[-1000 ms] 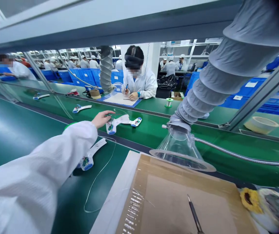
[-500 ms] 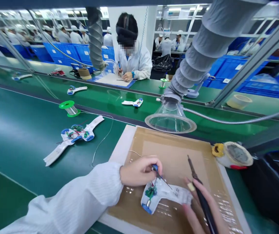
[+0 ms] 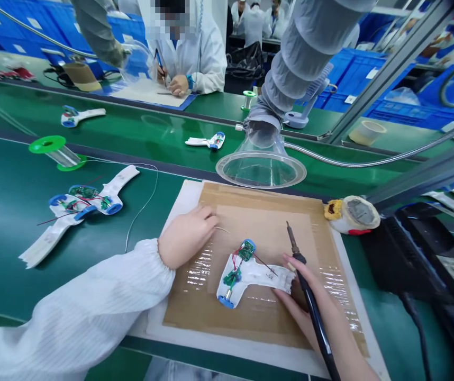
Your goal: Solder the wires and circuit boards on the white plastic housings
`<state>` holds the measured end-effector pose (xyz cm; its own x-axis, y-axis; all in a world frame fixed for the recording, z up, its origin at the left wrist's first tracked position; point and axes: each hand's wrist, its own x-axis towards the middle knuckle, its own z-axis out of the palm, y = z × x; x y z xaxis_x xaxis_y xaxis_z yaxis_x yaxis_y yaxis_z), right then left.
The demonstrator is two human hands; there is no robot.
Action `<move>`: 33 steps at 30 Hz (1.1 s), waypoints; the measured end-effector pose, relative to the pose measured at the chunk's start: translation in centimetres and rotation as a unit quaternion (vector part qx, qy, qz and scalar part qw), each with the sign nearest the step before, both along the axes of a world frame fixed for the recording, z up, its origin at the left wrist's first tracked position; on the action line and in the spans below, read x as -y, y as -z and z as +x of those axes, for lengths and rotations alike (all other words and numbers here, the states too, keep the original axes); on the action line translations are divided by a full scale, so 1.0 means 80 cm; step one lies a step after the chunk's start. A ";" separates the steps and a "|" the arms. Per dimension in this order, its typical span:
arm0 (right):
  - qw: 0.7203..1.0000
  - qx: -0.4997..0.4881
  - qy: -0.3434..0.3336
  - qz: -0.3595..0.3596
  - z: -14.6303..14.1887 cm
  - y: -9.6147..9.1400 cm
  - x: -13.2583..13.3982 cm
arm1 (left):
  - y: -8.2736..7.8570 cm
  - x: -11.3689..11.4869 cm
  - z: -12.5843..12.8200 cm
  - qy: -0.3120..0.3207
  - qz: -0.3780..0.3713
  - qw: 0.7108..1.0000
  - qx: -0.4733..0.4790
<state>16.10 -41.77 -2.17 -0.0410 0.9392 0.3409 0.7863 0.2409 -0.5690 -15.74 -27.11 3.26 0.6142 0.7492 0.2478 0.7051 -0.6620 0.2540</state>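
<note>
My left hand [image 3: 189,235] is closed at the left side of the brown-taped board [image 3: 195,312]. The tip of a thin solder wire [image 3: 223,229] sticks out from its fingertips. In my right hand [image 3: 326,317] is a soldering iron [image 3: 308,291], its tip pointing up and away from me. A white plastic half-shell [image 3: 256,276] lies on the board between the hands, its narrow end by my right thumb and fingers. Inside the shell sit a small green circuit board [image 3: 246,250], red wires and a metal cylinder; a dark loose lead crosses its handle.
A solder spool [image 3: 62,153] and more wired white shells [image 3: 78,206] lie to the left. A clear fume hood [image 3: 261,169] hangs over the board's far edge. At right are a round tin with yellow sponge [image 3: 350,214] and a black box [image 3: 401,254]. A co-worker [image 3: 187,58] sits opposite.
My left hand has left the shell's blue-ended part, moved left and taken hold of the solder wire. The circuit board now rests in the shell. The camera view has shifted.
</note>
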 end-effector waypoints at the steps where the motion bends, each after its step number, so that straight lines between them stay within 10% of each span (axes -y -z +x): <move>1: 1.000 0.002 -0.004 -0.005 -0.001 -0.001 -0.003 | -0.002 0.000 -0.003 0.000 -0.007 1.000 0.007; 9: 0.999 -0.033 -0.036 -0.016 -0.005 0.008 -0.028 | -0.012 0.042 0.057 0.248 0.029 0.961 0.117; 16: 0.994 -0.008 -0.107 0.010 0.001 -0.001 -0.041 | 0.022 0.017 0.062 0.067 0.060 0.986 0.143; 24: 0.976 -0.141 0.083 0.145 -0.003 -0.018 -0.006 | 0.022 0.043 0.048 0.078 -0.030 0.965 0.248; 33: 0.980 -0.170 0.016 0.101 -0.007 -0.024 0.017 | 0.028 0.042 0.059 0.105 0.001 0.967 0.230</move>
<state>15.57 -43.12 -0.29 0.1360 0.8503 0.5085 0.5680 0.3536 -0.7432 -11.01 -30.48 1.06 0.5769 0.6196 0.5322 0.3673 -0.7788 0.5085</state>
